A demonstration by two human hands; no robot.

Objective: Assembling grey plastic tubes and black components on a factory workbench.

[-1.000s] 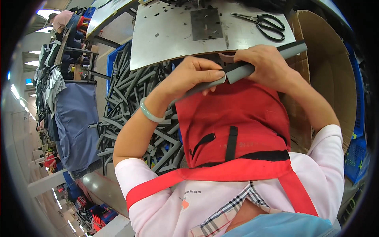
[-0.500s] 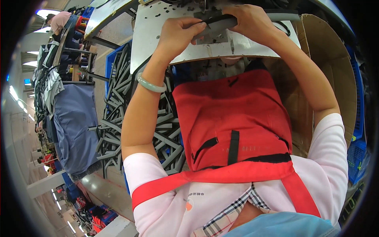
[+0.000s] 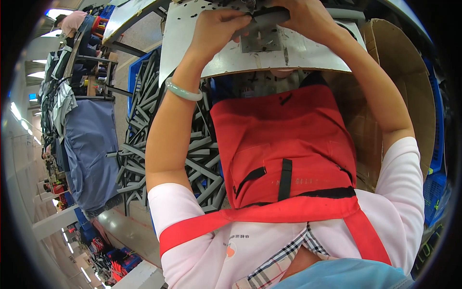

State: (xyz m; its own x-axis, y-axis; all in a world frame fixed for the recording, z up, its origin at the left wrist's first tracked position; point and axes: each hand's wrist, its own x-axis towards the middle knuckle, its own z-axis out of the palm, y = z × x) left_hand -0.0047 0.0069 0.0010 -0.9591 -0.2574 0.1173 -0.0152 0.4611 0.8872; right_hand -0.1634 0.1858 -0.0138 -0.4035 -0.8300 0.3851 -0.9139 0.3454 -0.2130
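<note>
Pinched a gray-black strip (image 3: 270, 19) in the left grip (image 3: 216, 32). Clasped it with the right grip (image 3: 312, 19), above the counter (image 3: 313, 55).

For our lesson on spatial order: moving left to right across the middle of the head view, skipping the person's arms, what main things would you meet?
Draped blue-grey cloth → heap of grey strips → red apron → open cardboard box → blue plastic crates.
</note>
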